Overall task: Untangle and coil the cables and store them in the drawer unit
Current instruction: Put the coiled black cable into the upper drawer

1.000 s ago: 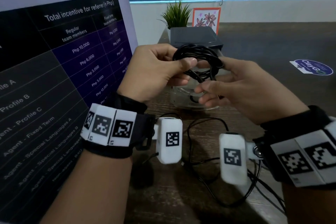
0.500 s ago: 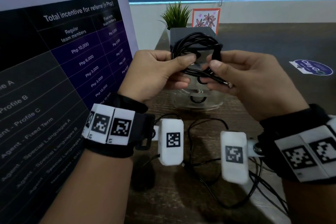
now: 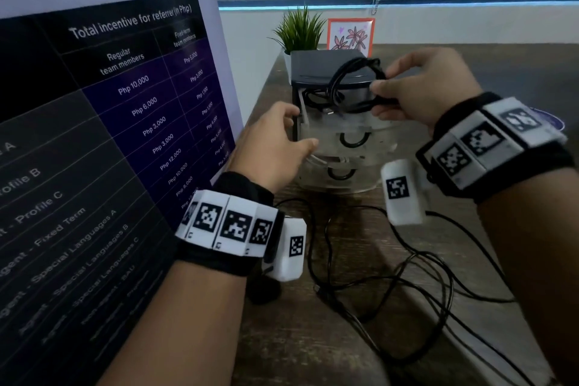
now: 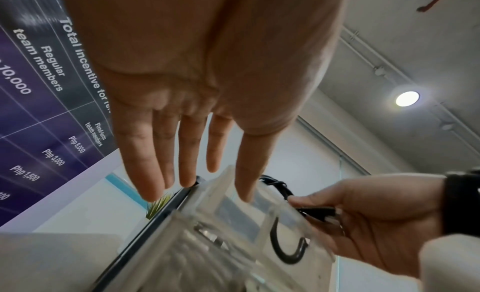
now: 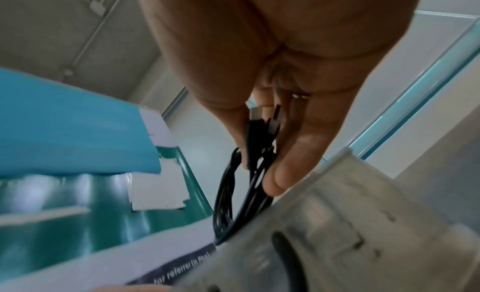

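Observation:
A drawer unit (image 3: 326, 67) with a dark top and clear drawers stands at the back of the table. Its top drawer (image 3: 332, 130) is pulled out, with a black cable lying inside. My right hand (image 3: 383, 81) pinches a coiled black cable (image 3: 351, 84) just above that drawer; the right wrist view shows thumb and fingers closed on the coil (image 5: 233, 183). My left hand (image 3: 302, 128) rests with straight fingers (image 4: 187, 162) against the left side and front of the drawer (image 4: 233, 210). Tangled black cables (image 3: 391, 285) lie loose on the table in front.
A tall printed banner (image 3: 109, 135) stands close along the left. Behind the unit are a small green plant (image 3: 300, 31) and an orange-framed flower picture (image 3: 351, 34). The wooden table (image 3: 517, 72) stretches away to the right.
My left hand let go of the coil and dropped to the drawer unit, whose top drawer now stands pulled out. My right hand alone carried the coil back over that drawer.

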Demonstrator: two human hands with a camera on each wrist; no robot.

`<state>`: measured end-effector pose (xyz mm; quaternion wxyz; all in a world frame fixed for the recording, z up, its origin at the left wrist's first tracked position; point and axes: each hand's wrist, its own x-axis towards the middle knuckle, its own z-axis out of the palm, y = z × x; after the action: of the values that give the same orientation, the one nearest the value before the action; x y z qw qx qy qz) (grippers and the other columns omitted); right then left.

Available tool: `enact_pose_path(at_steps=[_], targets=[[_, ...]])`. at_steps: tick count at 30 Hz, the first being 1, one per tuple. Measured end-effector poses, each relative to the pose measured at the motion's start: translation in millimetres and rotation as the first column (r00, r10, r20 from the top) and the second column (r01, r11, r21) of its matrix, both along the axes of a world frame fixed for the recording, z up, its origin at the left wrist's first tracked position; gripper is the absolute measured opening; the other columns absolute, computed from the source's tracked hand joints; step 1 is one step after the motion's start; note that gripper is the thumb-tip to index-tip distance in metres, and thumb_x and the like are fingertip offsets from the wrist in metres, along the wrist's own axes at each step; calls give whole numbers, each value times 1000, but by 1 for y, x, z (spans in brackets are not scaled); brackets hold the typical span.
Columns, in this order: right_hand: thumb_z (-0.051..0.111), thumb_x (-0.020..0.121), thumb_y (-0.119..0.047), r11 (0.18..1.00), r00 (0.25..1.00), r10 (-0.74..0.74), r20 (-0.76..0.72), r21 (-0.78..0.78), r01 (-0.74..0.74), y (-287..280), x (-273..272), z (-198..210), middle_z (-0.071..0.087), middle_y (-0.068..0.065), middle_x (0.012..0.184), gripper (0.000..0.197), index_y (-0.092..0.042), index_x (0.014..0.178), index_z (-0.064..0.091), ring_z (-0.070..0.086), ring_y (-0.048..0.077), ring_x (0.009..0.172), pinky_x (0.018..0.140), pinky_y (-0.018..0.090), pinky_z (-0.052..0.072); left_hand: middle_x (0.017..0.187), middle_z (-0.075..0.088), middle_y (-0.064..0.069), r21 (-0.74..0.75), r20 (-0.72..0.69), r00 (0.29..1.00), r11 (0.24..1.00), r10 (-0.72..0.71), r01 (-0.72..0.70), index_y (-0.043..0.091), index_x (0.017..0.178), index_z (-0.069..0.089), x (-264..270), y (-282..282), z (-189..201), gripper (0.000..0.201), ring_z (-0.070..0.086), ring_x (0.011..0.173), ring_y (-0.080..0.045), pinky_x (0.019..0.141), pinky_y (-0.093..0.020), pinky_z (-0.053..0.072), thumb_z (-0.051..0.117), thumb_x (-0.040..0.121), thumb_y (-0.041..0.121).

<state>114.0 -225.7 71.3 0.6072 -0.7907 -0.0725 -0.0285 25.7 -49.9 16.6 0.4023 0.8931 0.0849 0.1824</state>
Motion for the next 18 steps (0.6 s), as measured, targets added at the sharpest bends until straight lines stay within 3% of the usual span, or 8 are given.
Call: enact_pose_path(at_steps=[4, 8, 12, 15, 18], targets=[[75, 85, -12, 944, 997, 5, -83, -327, -32, 14, 18, 1, 72, 12, 81, 14, -11, 82, 62, 72, 22, 60, 58, 33, 59, 106, 63, 10, -49, 3, 1000, 999, -9, 9, 24, 114, 57, 5, -4, -8, 30, 61, 101, -11, 94, -35, 52, 72, 89, 26], [69, 89, -24, 669, 995, -52, 90, -736, 102, 25, 30, 9, 73, 11, 90, 19, -6, 94, 65, 70, 23, 75, 59, 27, 55, 95, 58, 14, -41, 15, 999, 999, -32, 33, 25, 104, 54, 6, -2, -12, 20, 58, 92, -5, 79, -22, 47, 69, 91, 26], [68, 89, -18, 521, 965, 16, 261, -826, 215, 36, 27, 4, 61, 16, 98, 21, -2, 98, 59, 62, 32, 85, 69, 33, 48, 93, 57, 13, -52, 16, 998, 997, -58, 59, 24, 103, 53, 7, 0, -14, 20, 55, 87, -2, 72, -18, 42, 68, 92, 26], [63, 94, -34, 476, 960, 137, 244, -866, 152, 40, 24, -2, 51, 15, 94, 30, -7, 87, 51, 50, 31, 81, 70, 33, 42, 92, 57, 12, -63, 26, 998, 996, -61, 62, 24, 102, 53, 7, -1, -13, 19, 55, 86, -5, 77, -24, 46, 69, 91, 28], [59, 94, -46, 481, 947, 225, 231, -871, 99, 36, 17, 3, 61, 10, 96, 37, -9, 93, 66, 54, 27, 83, 73, 30, 43, 91, 56, 12, -62, 24, 998, 996, -63, 64, 27, 100, 52, 6, -1, -12, 18, 54, 84, -2, 75, -24, 44, 68, 92, 28]])
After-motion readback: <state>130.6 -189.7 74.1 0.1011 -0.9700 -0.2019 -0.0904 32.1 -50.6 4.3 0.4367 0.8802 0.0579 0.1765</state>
